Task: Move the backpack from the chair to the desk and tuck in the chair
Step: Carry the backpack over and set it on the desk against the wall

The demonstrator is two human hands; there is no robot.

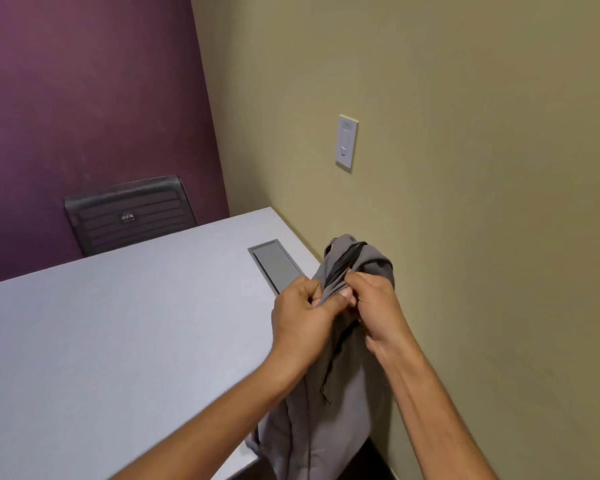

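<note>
A grey backpack point(336, 393) hangs upright at the desk's right front corner, close to the tan wall. Its top, with a dark zipper line, rises above the desk edge. My left hand point(300, 315) pinches the fabric at the top on the left side of the zipper. My right hand point(374, 306) grips the fabric just to the right, thumb touching my left thumb. The backpack's lower part drops below the light grey desk point(118, 323). A black mesh chair point(129, 213) stands at the desk's far side, against the purple wall. The chair on my side is out of view.
A grey rectangular cable hatch point(278, 263) is set into the desk near the right wall. A white switch plate point(347, 143) is mounted on the tan wall above the desk.
</note>
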